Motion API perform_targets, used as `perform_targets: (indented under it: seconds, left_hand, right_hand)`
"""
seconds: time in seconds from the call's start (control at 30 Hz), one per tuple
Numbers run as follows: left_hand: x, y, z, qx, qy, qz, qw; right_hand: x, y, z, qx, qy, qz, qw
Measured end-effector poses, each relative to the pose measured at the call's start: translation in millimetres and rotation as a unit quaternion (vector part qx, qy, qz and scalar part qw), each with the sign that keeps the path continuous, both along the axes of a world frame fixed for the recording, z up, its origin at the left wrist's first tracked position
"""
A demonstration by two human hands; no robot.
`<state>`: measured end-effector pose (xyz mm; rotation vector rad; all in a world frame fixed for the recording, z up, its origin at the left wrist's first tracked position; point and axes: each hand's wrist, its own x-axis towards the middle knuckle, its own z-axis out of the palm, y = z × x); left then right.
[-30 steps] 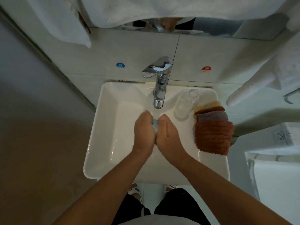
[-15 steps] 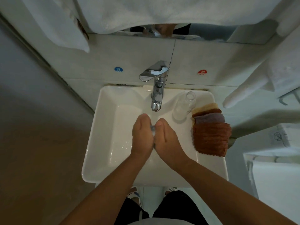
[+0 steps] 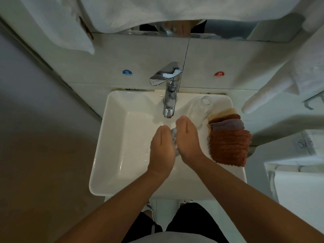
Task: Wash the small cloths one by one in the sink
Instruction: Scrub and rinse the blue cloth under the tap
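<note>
Cloth washing at a white basin
Left hand [image 3: 162,148] and right hand [image 3: 188,139] are squeezing a grey cloth [image 3: 174,135] over the sink [image 3: 108,155]; folded cloths [image 3: 228,137] are sitting on its right rim below a tiled wall [image 3: 245,67].

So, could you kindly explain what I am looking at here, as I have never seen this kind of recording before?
There is no machine here: a person wears a wide-angle camera on the head, so the picture looks down along both forearms at a white sink against a tiled wall. The left hand and the right hand press together around a small grey cloth, of which only a sliver shows between the palms, just below the chrome tap. Whether water is running is hard to tell. On the sink's right rim lies a stack of folded cloths, rust-brown on top with purple and tan ones behind, presumably waiting their turn. Beside it stands a clear glass. White towels hang above.
</note>
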<state>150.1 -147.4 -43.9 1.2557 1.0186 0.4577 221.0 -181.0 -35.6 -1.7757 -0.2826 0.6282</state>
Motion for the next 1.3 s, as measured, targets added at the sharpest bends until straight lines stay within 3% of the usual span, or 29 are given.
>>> perform_targets:
  seconds: [0.17, 0.3, 0.43, 0.5, 0.6, 0.7, 0.8, 0.87, 1.0, 1.13, 1.3]
  left_hand:
    - [11.1, 32.0, 5.2, 0.042, 0.008, 0.046, 0.998]
    - [10.5, 8.6, 5.2, 0.013, -0.002, -0.040, 0.999]
    - [14.4, 25.2, 6.3, 0.066, 0.001, -0.024, 0.998]
    - [2.9, 7.8, 4.1, 0.098, -0.008, -0.066, 0.993]
    - [2.0, 4.5, 2.8, 0.069, 0.011, -0.066, 0.995]
    - [3.9, 21.3, 4.1, 0.040, 0.017, -0.017, 0.999]
    - [-8.3, -4.9, 7.8, 0.107, -0.018, -0.078, 0.991]
    - [-3.3, 0.9, 9.5, 0.104, -0.006, -0.075, 0.992]
    - [2.2, 24.6, 13.0, 0.082, 0.014, -0.012, 0.996]
    - [-14.9, -8.1, 6.1, 0.083, 0.002, -0.078, 0.993]
    - [-8.9, 20.7, 5.8, 0.079, -0.005, 0.010, 0.997]
  right_hand:
    - [-23.1, -8.9, -1.8, -0.017, -0.094, 0.117, 0.988]
    - [3.3, 1.8, 6.1, -0.012, -0.039, 0.016, 0.999]
    - [-20.4, -7.9, 1.4, -0.029, -0.019, 0.055, 0.998]
    - [-8.6, -11.3, 1.5, -0.035, -0.011, 0.027, 0.999]
    - [-9.2, -11.8, 3.1, -0.027, 0.036, 0.000, 0.999]
    - [-27.6, -14.2, 4.0, -0.037, 0.015, 0.081, 0.996]
    - [-6.8, -10.5, 10.7, -0.026, 0.050, -0.002, 0.998]
    - [-11.4, -11.6, 11.9, -0.012, 0.068, -0.024, 0.997]
    - [-37.0, -20.7, 9.9, -0.017, 0.012, 0.084, 0.996]
    - [-13.2, -11.7, 16.1, -0.022, 0.004, 0.015, 1.000]
    - [-33.5, -19.9, 17.2, -0.022, -0.040, 0.159, 0.986]
